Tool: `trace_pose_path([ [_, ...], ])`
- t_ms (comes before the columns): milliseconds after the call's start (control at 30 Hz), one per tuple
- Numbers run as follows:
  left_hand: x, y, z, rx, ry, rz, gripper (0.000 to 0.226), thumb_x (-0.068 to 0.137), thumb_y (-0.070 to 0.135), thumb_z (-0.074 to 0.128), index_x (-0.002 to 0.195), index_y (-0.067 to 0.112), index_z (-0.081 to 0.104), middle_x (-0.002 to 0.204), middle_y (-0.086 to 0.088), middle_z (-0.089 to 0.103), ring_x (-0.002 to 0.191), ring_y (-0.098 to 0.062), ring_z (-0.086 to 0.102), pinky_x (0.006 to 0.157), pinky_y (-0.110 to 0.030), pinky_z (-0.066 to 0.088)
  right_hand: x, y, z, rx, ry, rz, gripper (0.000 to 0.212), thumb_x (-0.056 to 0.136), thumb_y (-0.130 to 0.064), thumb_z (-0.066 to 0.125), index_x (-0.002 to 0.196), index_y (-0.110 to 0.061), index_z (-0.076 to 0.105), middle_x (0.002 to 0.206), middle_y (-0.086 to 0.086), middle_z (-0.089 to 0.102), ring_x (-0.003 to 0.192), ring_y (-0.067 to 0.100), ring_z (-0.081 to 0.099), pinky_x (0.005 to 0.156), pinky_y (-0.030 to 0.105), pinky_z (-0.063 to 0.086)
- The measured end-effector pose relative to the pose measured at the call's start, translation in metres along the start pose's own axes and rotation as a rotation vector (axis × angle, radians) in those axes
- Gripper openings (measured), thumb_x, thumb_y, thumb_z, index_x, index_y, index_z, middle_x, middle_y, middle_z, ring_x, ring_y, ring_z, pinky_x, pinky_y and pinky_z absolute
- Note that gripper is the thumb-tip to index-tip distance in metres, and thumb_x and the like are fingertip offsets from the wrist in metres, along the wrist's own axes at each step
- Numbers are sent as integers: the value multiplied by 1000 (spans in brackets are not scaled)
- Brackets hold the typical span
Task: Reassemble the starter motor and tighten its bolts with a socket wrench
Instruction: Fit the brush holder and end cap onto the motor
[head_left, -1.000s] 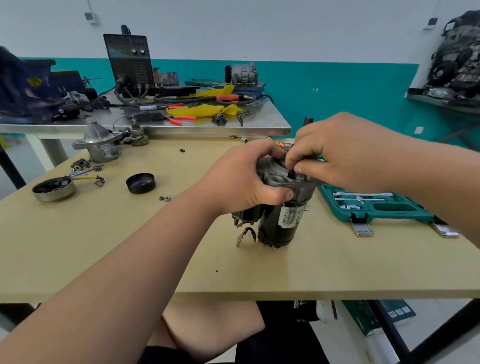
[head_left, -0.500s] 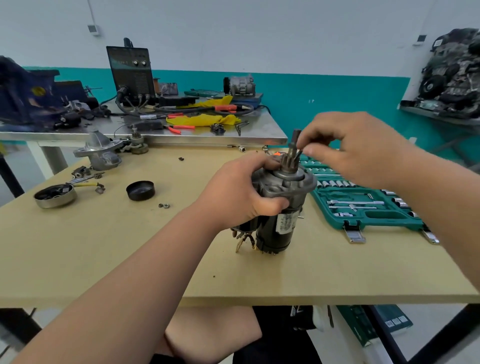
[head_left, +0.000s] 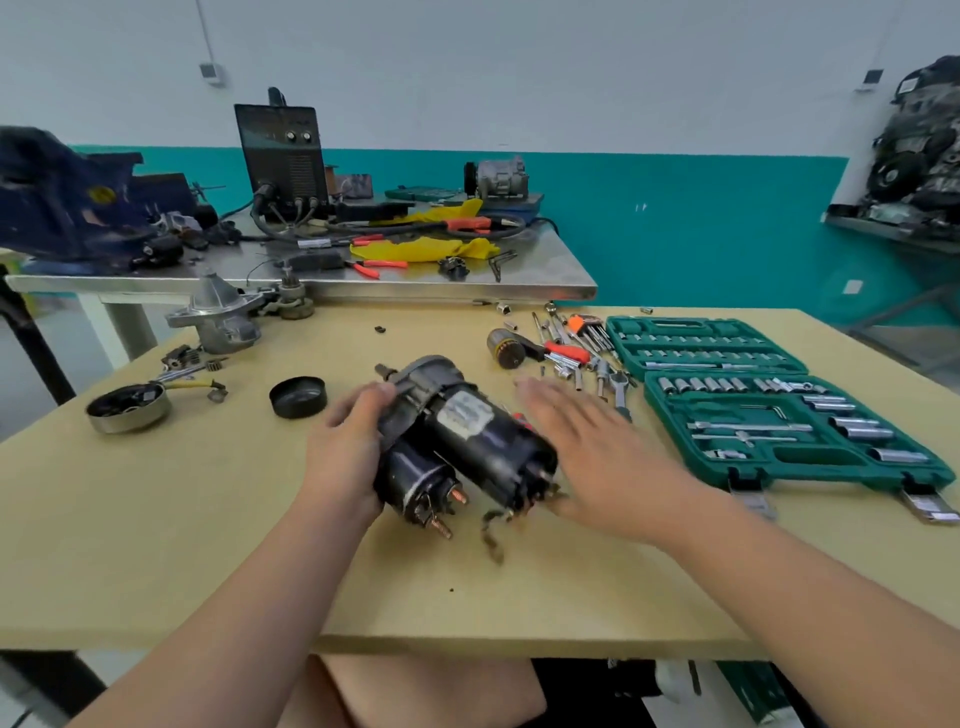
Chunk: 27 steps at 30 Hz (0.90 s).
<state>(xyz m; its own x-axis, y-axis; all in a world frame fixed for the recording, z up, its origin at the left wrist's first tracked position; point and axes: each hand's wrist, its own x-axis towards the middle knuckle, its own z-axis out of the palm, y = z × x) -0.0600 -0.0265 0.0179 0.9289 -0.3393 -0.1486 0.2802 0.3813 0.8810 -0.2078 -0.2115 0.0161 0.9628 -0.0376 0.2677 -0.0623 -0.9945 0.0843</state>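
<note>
Wooden table (head_left: 156, 519): starter motor (head_left: 467, 431) mid-surface between hands (head_left: 345, 457) (head_left: 602, 462), socket case (head_left: 769, 470) rightward.

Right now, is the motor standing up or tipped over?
Tipped over: the starter motor is on its side, terminals toward the camera, gripped by the left hand.

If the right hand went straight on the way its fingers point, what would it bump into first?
Probably the small dark cylinder with a brass band, lying just beyond the right hand. The hand is blurred, so its height and exact line are hard to tell.
</note>
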Motion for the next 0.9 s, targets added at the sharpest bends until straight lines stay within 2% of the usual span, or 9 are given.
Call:
trace_pose_path([
  [133,-1,16,3,-102,-136,-338,31,87,42,60,91,13,69,85,-13,76,63,-27,73,54,-38,59,36,-3,-44,337,196,-63,111,62,-61,71,148,-43,3,153,-26,24,133,-14,18,112,14,10],
  [267,-1,27,7,-122,-252,-480,48,88,51,55,82,9,76,89,-14,75,64,-29,72,54,-38,60,50,-23,-60,817,174,-1,87,50,-50,82,122,-63,35,116,-50,47,110,-21,47,84,2,38],
  [333,-4,27,13,-113,-289,-542,54,91,52,51,81,8,78,90,-17,75,67,-31,73,52,-40,60,61,-40,-50,1007,282,31,69,51,-41,86,108,-50,49,96,-42,61,87,-20,58,63,-1,42],
  [433,-12,35,16,-1,-437,-588,56,98,56,38,105,10,69,96,-20,73,71,-32,70,55,-39,61,75,-51,-36,1311,560,134,50,55,-33,80,101,-23,63,89,-12,74,76,0,69,60,9,49],
  [533,-3,39,8,454,-465,-409,66,101,60,27,102,6,66,83,-12,69,54,-27,65,52,-32,56,77,-44,-22,1441,697,302,40,55,-41,72,93,-27,70,90,-8,75,86,9,70,69,21,55],
  [633,23,43,-17,908,-206,92,37,102,45,38,98,18,64,99,0,68,53,-15,63,53,-29,53,75,-28,-4,1476,681,391,38,54,-44,72,92,-39,72,94,-8,75,91,13,71,84,41,54],
  [700,56,48,-45,1156,25,415,15,99,32,49,104,25,62,110,3,67,71,-9,62,62,-26,48,71,-17,3,1484,692,341,37,58,-40,73,95,-38,72,95,-3,75,91,20,71,88,52,53],
  [800,108,50,-87,1488,145,443,57,89,39,63,141,26,43,141,-2,47,120,-24,48,95,-38,45,70,-6,10,1477,643,169,50,62,-42,78,107,-22,70,104,10,72,99,36,67,89,66,47],
  [900,141,43,-105,1706,119,290,101,76,67,66,154,26,19,156,-5,25,141,-32,24,115,-44,25,78,-5,6,1473,585,123,42,65,-40,76,104,-24,72,100,8,73,96,33,68,87,63,50],
])
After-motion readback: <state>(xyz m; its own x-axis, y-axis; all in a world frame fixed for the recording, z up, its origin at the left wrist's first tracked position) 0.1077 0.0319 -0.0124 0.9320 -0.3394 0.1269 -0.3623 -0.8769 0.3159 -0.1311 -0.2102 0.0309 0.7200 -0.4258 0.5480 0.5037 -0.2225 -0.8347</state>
